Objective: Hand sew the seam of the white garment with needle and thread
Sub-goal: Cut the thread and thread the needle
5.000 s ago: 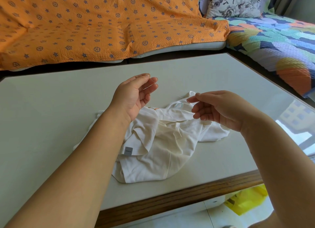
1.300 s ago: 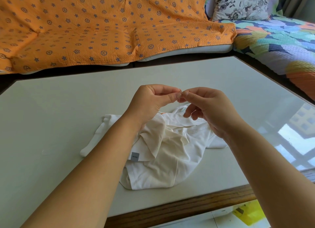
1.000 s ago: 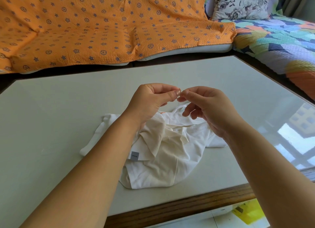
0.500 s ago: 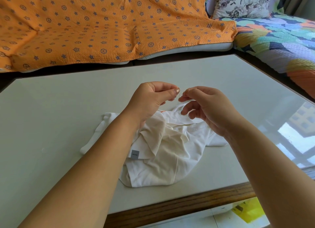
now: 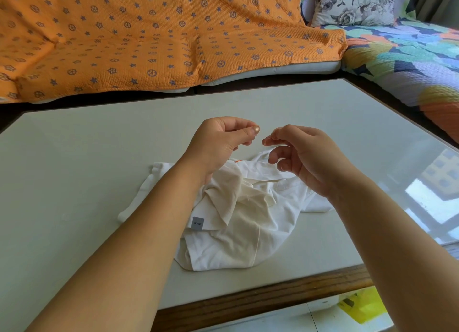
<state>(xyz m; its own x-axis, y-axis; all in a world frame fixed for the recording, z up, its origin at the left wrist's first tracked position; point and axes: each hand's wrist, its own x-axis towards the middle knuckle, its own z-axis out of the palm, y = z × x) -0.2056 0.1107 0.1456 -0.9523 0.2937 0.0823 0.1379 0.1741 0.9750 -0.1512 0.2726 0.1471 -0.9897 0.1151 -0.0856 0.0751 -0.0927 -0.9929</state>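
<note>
Head view. White garment [image 5: 238,232] lies crumpled on the surface [image 5: 87,157], centred toward its near edge, grey label [image 5: 198,223] facing up. Neither hand touches it.

Left hand [image 5: 221,140] is raised above the cloth, its grip together: thumb pressed on forefinger, other fingers curled in. Right hand [image 5: 305,155] is just beside it at the same height, thumb and forefinger tips also together, remaining fingers loosely curled. The two pinches face each other with a small gap between them.

Needle and thread are too fine to resolve, so I cannot tell what either pinch holds.

Judgement: preparation stage, probably threading or drawing out thread. No stitches can be made out, and no seam is laid out or held for sewing. The whole seam remains to be sewn.
</note>
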